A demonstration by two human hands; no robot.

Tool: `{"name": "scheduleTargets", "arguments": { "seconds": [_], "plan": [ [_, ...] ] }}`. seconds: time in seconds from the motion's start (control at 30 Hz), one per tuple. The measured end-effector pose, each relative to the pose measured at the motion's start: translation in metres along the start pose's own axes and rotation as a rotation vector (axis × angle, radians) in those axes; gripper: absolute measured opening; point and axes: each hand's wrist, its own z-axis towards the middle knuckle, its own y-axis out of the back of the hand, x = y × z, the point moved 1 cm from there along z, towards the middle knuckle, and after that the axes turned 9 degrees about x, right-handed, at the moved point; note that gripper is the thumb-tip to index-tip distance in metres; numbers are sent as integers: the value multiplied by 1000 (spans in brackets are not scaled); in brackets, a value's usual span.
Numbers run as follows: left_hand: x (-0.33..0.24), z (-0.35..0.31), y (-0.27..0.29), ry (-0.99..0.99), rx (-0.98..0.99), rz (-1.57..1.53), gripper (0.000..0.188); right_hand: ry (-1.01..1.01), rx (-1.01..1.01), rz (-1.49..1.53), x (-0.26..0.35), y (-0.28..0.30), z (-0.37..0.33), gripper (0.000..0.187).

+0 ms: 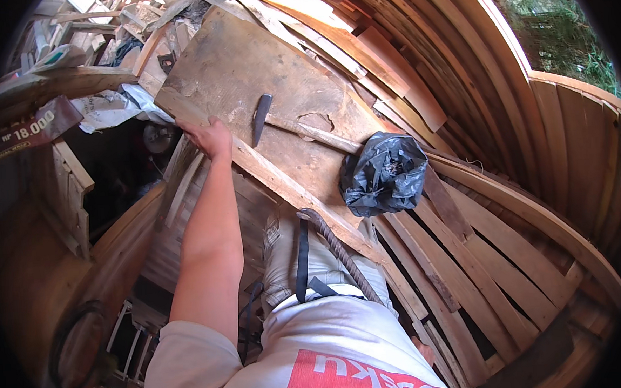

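Observation:
My left hand (pixel 211 138) is at the near left edge of a worn work board (pixel 219 65), its fingers closed over the wooden beam (pixel 282 185) that runs along that edge. On the board lies a hammer (pixel 261 121) with a dark metal head and a pale wooden handle. The handle's far end reaches a black plastic bag (pixel 373 184), which stands open with small, thin metal-looking pieces inside. A dark twisted metal bar (pixel 338 249) with a hooked end leans across the beam near my waist. My right hand does not show; a small skin-coloured patch appears beside my shirt.
Long planks (pixel 462 277) lie to the right, with more boards (pixel 415 55) leaning along the wall. Scrap wood (pixel 126 28) is heaped at the far left. A brown printed box (pixel 47 123) and a crumpled white sack (pixel 109 110) sit left of the board.

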Motion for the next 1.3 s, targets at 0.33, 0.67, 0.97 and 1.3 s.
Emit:
{"name": "scheduleTargets", "arguments": {
  "seconds": [0.33, 0.67, 0.97, 1.3],
  "plan": [
    [-7, -1, 3, 65, 32, -23, 80, 47, -74, 23, -7, -18, 22, 30],
    [1, -2, -4, 5, -4, -10, 82, 200, -282, -8, -29, -37, 76, 19],
    [8, 2, -4, 47, 26, -36, 84, 271, -378, 21, -24, -40, 81, 18],
    [-4, 0, 0, 54, 46, -34, 87, 276, -293, 23, -42, -60, 128, 18]
  ]
}}
